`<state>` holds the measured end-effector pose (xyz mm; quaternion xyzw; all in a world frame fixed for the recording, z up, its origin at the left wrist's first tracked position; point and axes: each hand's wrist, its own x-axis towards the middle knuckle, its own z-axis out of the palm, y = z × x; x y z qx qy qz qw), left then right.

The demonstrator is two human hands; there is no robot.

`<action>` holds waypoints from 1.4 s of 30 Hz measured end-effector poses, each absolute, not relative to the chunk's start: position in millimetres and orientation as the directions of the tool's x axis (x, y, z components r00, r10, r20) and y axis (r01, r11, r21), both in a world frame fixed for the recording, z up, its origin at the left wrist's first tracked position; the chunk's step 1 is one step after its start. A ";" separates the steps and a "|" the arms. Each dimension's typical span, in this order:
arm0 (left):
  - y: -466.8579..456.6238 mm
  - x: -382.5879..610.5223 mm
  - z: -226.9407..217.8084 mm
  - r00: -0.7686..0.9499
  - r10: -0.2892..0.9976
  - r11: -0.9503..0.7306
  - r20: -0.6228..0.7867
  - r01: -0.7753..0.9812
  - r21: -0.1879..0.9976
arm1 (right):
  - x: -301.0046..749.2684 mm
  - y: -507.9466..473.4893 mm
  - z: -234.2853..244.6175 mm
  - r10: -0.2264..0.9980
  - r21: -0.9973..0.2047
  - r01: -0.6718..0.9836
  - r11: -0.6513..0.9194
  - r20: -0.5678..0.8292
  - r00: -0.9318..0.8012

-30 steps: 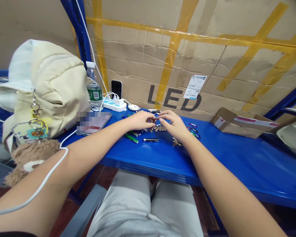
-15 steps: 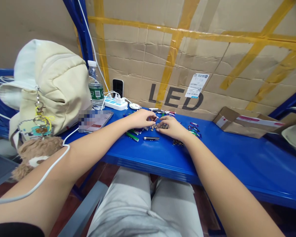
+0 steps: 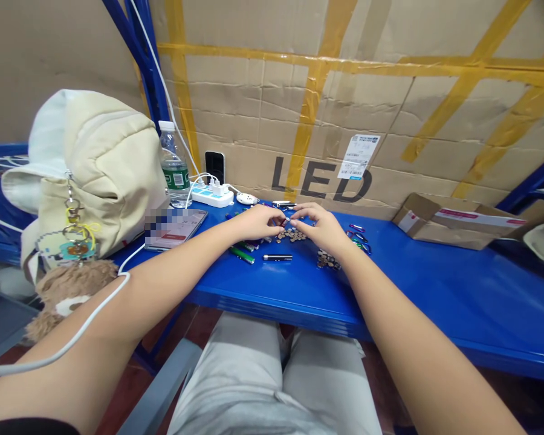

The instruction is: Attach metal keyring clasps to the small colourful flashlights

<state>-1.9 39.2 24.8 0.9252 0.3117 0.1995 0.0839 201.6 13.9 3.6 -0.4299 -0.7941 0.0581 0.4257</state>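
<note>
My left hand (image 3: 262, 222) is closed in a pinch over the blue table, on something too small to make out. The fingertips of my right hand (image 3: 316, 223) meet it from the right, thumb and forefinger pinched around a tiny piece whose kind I cannot tell. Just below both hands lies a spread of small round metal discs (image 3: 295, 235), like button cells. A second heap of small metal pieces (image 3: 328, 260) sits beside my right wrist. Nearer me rests a black pen-shaped tube (image 3: 277, 258), with a green tube (image 3: 242, 255) and others partly under my left hand.
Coloured carabiners (image 3: 359, 237) lie right of my right hand. A power strip (image 3: 212, 194), a water bottle (image 3: 174, 166) and a phone (image 3: 176, 229) stand or lie at left, near a cream backpack (image 3: 113, 151). An open cardboard box (image 3: 453, 226) stands at right.
My right hand has lifted from over the discs and moved up to my left fingertips, uncovering the discs. My left hand has stayed nearly in place. The view has tilted slightly.
</note>
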 end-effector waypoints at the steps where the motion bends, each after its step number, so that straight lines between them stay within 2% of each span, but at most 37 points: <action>1: 38.7 -1.8 25.0 0.728 0.606 -0.795 0.320 0.536 0.285 | 200.5 13.2 4.6 0.723 -0.468 0.613 0.636 0.640 -0.261; 7: 33.3 -1.7 28.6 0.720 0.601 -0.795 0.347 0.492 0.356 | 197.1 12.4 6.3 0.696 -0.480 0.569 0.668 0.674 -0.249; 13: 32.7 -1.6 29.6 0.715 0.612 -0.786 0.339 0.500 0.364 | 197.0 10.3 6.9 0.683 -0.427 0.590 0.685 0.660 -0.315; 16: 34.9 -2.4 28.7 0.715 0.609 -0.786 0.343 0.486 0.382 | 202.8 12.1 11.8 0.688 -0.434 0.608 0.665 0.672 -0.274; 18: 36.5 -3.1 27.9 0.709 0.613 -0.783 0.347 0.490 0.382 | 214.1 13.5 16.9 0.718 -0.472 0.649 0.596 0.675 -0.168; 20: 37.9 -3.8 27.1 0.703 0.619 -0.781 0.350 0.506 0.365 | 231.4 13.4 21.7 0.766 -0.492 0.737 0.464 0.641 -0.054; 23: 39.4 -4.2 26.2 0.712 0.612 -0.788 0.344 0.512 0.343 | 260.2 10.4 24.6 0.911 -0.395 0.893 0.214 0.410 -0.037; 25: 39.7 -4.2 25.8 0.719 0.608 -0.791 0.336 0.509 0.340 | 274.1 9.0 22.5 0.970 -0.338 0.934 0.115 0.240 -0.033; 26: 39.7 -4.1 25.7 0.722 0.606 -0.792 0.334 0.508 0.339 | 278.1 9.2 20.4 0.978 -0.319 0.944 0.088 0.207 -0.021; 29: 39.8 -3.9 25.5 0.729 0.598 -0.799 0.333 0.506 0.326 | 278.8 14.0 11.8 0.969 -0.276 0.957 0.084 0.246 -0.014; 32: 39.9 -3.6 25.6 0.738 0.594 -0.803 0.322 0.516 0.299 | 270.5 22.1 2.8 0.958 -0.175 0.980 0.099 0.282 -0.047; 37: 37.4 -2.5 27.1 0.762 0.581 -0.813 0.287 0.529 0.241 | 260.9 29.3 -3.6 0.968 -0.093 0.995 -0.018 0.248 0.040; 40: 34.9 -1.0 28.0 0.772 0.578 -0.816 0.266 0.534 0.222 | 256.1 26.7 -0.5 0.949 -0.171 0.985 0.032 0.314 0.024; 42: 33.8 0.2 27.6 0.773 0.577 -0.816 0.264 0.533 0.223 | 249.4 23.0 2.7 0.924 -0.349 0.923 0.162 0.381 -0.018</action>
